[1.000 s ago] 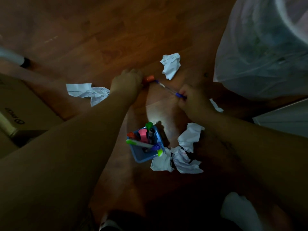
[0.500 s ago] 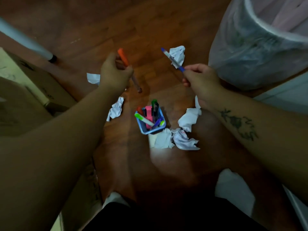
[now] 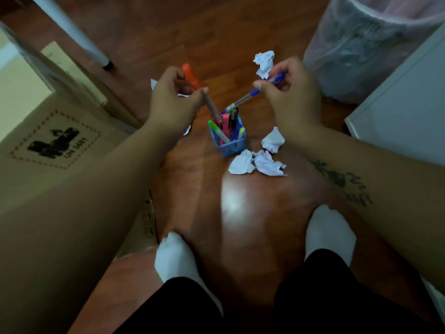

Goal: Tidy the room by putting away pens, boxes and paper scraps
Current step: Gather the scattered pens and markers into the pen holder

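Looming beside my left forearm, the cardboard box (image 3: 55, 150) ran out of view at the left edge; its dotted-border label read "UN 3481", the black pictogram above too smeared to read. Beyond my right hand (image 3: 292, 102), the lined waste bin (image 3: 366, 49) was cut off at the top, its contents only a blur through the plastic. Crumpled paper scraps (image 3: 256, 162) lay below that hand, near the blue pen holder (image 3: 228, 143); another scrap (image 3: 265, 61) was partly hidden behind my right fingertips. Between both hands and lower, the holder stood on the floor, crowded with pens. My left hand (image 3: 173, 102) pinched the orange-capped pen (image 3: 191, 77), its tip down at the holder's mouth, whether inside I couldn't tell. My right hand gripped the blue pen (image 3: 250, 94), slanting toward the holder, its tip just above the rim.
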Available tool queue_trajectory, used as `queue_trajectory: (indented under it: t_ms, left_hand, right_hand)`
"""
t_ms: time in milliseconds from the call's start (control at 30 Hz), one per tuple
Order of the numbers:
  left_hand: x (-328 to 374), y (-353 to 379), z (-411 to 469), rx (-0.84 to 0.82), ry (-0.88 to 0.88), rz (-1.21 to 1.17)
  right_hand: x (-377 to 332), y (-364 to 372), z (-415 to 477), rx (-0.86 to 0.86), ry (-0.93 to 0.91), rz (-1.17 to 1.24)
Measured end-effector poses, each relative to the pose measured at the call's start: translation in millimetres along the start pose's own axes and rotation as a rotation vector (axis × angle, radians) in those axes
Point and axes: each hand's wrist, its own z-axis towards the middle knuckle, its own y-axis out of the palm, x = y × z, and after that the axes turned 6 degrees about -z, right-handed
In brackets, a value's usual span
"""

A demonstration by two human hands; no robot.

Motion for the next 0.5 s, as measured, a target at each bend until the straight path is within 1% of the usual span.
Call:
queue_trajectory:
  t_ms: [67, 167, 233, 333, 500]
  left_hand:
    - [-8, 3, -14, -0.019, -0.008, 0.059]
    - [-18, 10, -26, -0.028, -0.003, 0.158]
    - [-21, 15, -30, -0.024, 0.018, 0.197]
    - [-22, 21, -33, -0.047, 0.035, 0.249]
    - [-21, 21, -24, -0.076, 0.049, 0.252]
  right_hand:
    - [2, 1, -15, -0.050, -0.094, -0.121]
    - [6, 5, -29, -0.131, -0.183, -0.183]
    - [7, 7, -34, -0.186, -0.183, -0.215]
    - [8, 13, -34, -0.217, -0.165, -0.242]
    - [9, 21, -23, -0.257, -0.058, -0.127]
